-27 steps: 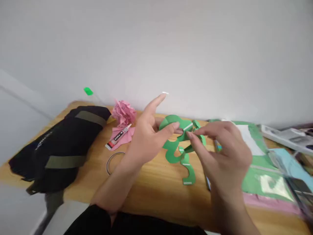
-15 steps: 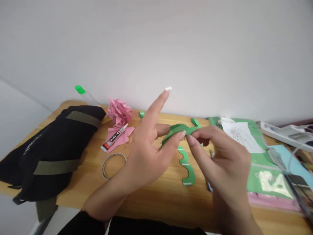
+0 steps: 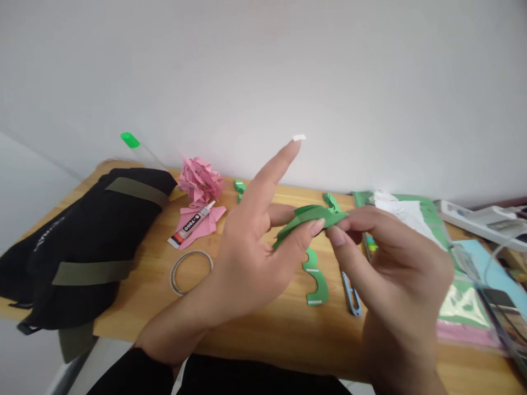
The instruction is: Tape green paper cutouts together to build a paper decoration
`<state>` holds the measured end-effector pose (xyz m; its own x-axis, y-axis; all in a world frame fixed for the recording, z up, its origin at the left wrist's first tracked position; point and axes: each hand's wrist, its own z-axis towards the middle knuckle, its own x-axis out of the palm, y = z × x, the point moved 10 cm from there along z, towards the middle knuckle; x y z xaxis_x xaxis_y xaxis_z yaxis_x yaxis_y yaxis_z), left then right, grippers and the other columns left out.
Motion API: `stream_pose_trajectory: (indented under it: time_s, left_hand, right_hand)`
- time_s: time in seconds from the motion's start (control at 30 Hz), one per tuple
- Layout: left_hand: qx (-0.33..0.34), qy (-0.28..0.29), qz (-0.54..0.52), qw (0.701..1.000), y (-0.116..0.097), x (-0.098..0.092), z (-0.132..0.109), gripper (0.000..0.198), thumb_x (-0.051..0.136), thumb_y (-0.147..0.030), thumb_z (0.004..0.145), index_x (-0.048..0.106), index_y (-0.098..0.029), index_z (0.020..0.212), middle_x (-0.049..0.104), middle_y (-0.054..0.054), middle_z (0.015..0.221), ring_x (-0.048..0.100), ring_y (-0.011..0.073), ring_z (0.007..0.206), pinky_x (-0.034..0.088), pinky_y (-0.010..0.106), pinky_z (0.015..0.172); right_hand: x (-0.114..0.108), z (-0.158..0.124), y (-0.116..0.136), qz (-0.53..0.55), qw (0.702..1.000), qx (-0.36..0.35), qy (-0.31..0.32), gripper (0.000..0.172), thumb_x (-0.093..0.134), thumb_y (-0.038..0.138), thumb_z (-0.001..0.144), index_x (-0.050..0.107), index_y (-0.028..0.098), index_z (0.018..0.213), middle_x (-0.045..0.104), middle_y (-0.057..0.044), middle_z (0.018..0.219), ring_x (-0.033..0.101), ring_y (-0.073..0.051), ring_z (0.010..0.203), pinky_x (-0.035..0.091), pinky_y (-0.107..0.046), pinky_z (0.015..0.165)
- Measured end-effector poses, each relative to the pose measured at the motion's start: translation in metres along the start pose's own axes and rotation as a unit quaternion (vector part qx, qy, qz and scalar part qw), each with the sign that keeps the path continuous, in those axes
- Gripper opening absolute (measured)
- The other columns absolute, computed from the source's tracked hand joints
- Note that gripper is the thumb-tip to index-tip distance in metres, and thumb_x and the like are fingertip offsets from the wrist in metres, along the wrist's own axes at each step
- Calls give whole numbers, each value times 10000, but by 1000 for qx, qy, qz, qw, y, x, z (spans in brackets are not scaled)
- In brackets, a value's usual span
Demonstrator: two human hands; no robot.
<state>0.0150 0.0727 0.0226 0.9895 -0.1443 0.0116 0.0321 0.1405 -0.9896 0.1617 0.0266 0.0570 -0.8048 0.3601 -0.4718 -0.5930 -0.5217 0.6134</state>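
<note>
Between the thumb and fingers of my left hand (image 3: 255, 247) is a green folded paper piece (image 3: 310, 214). That hand's index finger points up, with a small white strip (image 3: 299, 137) on its tip. My right hand (image 3: 391, 258) pinches the right end of the same green paper with thumb and index finger. Below the hands, a wavy green paper strip (image 3: 319, 285) with white strips across it lies on the wooden table (image 3: 263, 340). More green cut paper (image 3: 330, 202) lies behind my hands.
A black bag (image 3: 82, 247) lies at the left. Near it are a crumpled pink paper bundle (image 3: 201, 181), a glue tube (image 3: 191, 225) on pink paper and a tape roll (image 3: 173, 274). At the right are a blue cutter (image 3: 351, 296), green packets (image 3: 461, 302) and a power strip (image 3: 481, 219).
Both hands and the green paper have shifted slightly right in view, and my left index fingertip is higher. The right hand's movement uncovers the blue cutter. My grip on the paper stays the same.
</note>
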Motion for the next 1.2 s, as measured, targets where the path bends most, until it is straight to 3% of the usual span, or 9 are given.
stream_pose_trajectory:
  time_s: [0.33,0.57,0.87,1.2]
  left_hand:
    - [54,-7,28,998,-7,0,-6,627,722,-331,832,468,-445,1394,443,-90,1500,652,273,1145,643,361,746]
    - [56,0,-10,998,-2,3,-5,653,753,-280,801,488,-435,1377,644,-53,1297,714,211,924,649,372,725]
    - [-31,17,-66,997,2,6,-1,700,800,-257,726,535,-336,1369,764,-21,915,714,182,675,605,300,590]
    - [-43,-15,-62,997,8,2,-3,736,820,-280,696,531,-320,1371,744,-39,827,724,191,701,589,284,597]
  right_hand:
    - [-2,-2,7,0,1000,-11,-1,184,651,38,808,586,210,823,592,57,715,500,-83,653,415,-245,573]
    - [-6,-1,6,-4,1000,-6,5,187,681,62,793,602,228,826,606,50,717,522,-105,648,432,-260,563]
    - [-9,-2,6,-31,999,13,3,156,659,106,812,604,251,797,613,25,698,519,-132,603,435,-291,535]
    - [-11,-4,9,-22,1000,4,-4,198,637,44,776,605,236,816,600,30,703,512,-122,612,427,-273,542]
